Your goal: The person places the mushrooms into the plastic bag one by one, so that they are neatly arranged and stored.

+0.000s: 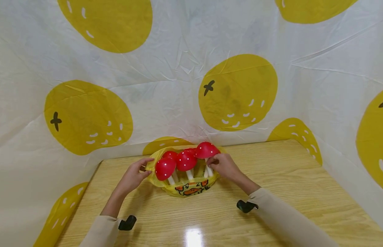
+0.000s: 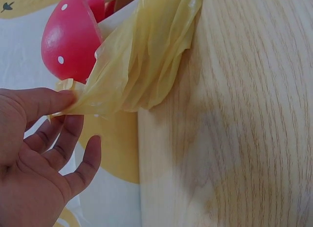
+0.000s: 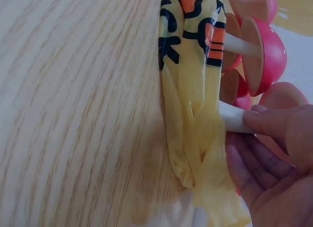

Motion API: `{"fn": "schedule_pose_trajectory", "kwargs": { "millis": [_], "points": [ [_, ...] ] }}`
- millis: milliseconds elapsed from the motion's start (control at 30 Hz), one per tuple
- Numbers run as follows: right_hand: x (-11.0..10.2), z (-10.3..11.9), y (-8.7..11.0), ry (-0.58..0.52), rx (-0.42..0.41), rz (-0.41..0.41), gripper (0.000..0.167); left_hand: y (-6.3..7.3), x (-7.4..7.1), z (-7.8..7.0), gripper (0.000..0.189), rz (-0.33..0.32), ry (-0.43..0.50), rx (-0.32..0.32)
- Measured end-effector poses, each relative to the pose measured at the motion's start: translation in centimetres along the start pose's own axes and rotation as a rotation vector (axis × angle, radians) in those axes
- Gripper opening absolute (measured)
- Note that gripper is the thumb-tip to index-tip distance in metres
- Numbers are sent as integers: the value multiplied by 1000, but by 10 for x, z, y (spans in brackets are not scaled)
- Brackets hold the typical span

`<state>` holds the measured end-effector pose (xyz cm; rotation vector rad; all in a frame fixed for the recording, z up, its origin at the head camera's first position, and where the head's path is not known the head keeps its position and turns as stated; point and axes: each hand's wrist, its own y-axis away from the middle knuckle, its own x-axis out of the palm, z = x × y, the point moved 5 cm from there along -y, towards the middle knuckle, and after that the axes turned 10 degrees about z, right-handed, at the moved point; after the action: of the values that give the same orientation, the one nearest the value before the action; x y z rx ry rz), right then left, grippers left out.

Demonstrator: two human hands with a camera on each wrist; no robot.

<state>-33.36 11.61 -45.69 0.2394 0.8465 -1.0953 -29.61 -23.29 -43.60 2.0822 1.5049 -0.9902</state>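
Your left hand (image 1: pixel 134 175) pinches rim of yellow plastic bag (image 1: pixel 191 188) between thumb and fingers; remaining fingers loose. Your right hand (image 1: pixel 223 166) grasps white stem of rightmost red mushroom (image 1: pixel 206 150), fingertips (image 3: pixel 264 120) on stem just above bag's edge. Bag sits on wooden table (image 1: pixel 271 178) near far edge, close to spotted backdrop (image 1: pixel 185 68). Other red mushrooms (image 1: pixel 176 163) stand inside bag, caps above rim, touching each other.

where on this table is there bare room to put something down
Bare wood lies right of the right hand out to the table edge, and in front of the yellow bag between both forearms. It is crowded at the back middle, where the left hand, bag and red mushrooms cluster.
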Motion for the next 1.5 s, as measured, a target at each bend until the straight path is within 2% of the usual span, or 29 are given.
{"fn": "schedule_pose_trajectory", "kwargs": {
  "millis": [300, 467, 967, 1500],
  "points": [
    [-8, 3, 11, 153, -30, 121, 11, 2, 0, 3, 49, 9, -2, 7],
    [-18, 3, 19, 174, -42, 150, 13, 3, -1, 7, 50, 23, 17, -1],
    [-49, 9, 37, 86, -42, 79, 12, 10, -6, 5, 55, 27, 67, 1],
    [-57, 6, 44, 82, -59, 75, 13, 11, -3, 9, 61, 32, 94, -54]
  ]
}}
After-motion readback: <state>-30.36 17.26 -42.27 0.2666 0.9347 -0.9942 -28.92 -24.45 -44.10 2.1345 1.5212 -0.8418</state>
